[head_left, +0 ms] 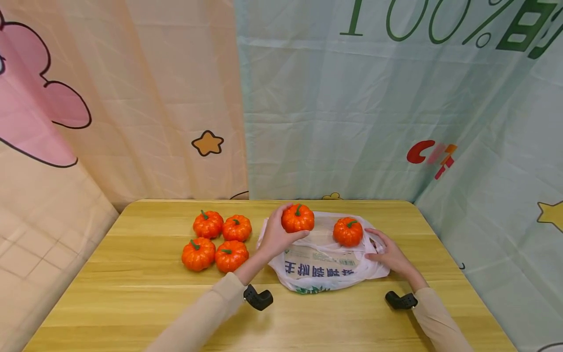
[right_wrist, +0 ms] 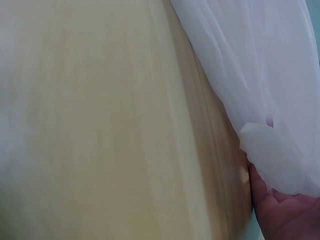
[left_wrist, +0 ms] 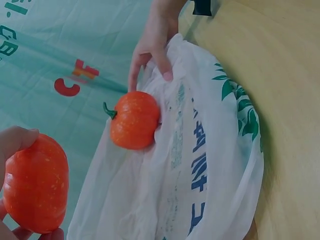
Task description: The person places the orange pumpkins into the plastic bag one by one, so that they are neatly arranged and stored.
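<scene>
My left hand (head_left: 277,237) grips a small orange pumpkin (head_left: 299,220) with a green stem, held over the left part of a white plastic bag (head_left: 281,278). In the left wrist view, the fingers and thumb curl round this pumpkin (left_wrist: 37,185). A second pumpkin (head_left: 348,232) sits at the bag's right side. There my right hand (head_left: 393,255) holds the bag's edge between thumb and fingers. Thin plastic partly hides the right fingers (right_wrist: 260,187) in the right wrist view. Printed dark blue characters and green leaves show on the bag.
Several more pumpkins (head_left: 207,224) stand grouped on the wooden table (head_left: 132,293), left of the bag. Behind the table hangs a printed curtain (head_left: 325,122). A black wrist device (head_left: 258,297) is on the left wrist, another (head_left: 401,300) on the right.
</scene>
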Demonstrator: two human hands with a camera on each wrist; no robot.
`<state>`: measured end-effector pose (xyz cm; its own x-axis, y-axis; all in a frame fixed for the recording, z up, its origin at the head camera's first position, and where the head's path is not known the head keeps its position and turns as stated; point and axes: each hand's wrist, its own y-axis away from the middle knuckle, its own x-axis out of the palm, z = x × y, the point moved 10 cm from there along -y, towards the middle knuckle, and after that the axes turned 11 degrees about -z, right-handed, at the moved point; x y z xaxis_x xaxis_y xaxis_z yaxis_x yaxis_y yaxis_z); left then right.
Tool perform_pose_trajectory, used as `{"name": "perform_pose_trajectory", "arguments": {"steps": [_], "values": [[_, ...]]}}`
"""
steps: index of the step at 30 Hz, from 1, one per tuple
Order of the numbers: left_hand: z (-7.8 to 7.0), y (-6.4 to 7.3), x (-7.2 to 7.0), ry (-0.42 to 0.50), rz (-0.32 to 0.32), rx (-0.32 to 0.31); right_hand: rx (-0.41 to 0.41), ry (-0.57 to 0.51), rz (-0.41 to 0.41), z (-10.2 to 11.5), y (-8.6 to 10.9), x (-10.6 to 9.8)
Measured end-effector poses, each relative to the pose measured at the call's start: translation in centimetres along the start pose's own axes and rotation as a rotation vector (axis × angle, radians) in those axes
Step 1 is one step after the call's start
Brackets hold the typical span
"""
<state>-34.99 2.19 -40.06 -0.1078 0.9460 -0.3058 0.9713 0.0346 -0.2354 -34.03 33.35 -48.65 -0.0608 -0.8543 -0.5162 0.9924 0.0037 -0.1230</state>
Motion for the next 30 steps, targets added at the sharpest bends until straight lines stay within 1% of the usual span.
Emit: {"name": "perform_pose_trajectory", "arguments": {"steps": [5,13,18,22,30], "values": [[0.8,0.4,1.6,-0.006,0.019,-0.021,0.013,0.002,0.002,0.0,0.1,0.1],[1.4,0.8,3.7,0.017,0.038,-0.013,0.014,0.006,0.000,0.1,0.1,0.1],[2.1,1.2,5.0,0.005,0.057,-0.045,0.020,0.006,0.000,-0.1,0.1,0.1],[2.7,1.3,5.7,-0.012,0.060,-0.059,0.018,-0.001,-0.002,-0.1,0.0,0.1],[3.4,0.9,6.9,-0.042,0.061,-0.043,-0.002,-0.006,-0.003,0.0,0.0,0.0]]}}
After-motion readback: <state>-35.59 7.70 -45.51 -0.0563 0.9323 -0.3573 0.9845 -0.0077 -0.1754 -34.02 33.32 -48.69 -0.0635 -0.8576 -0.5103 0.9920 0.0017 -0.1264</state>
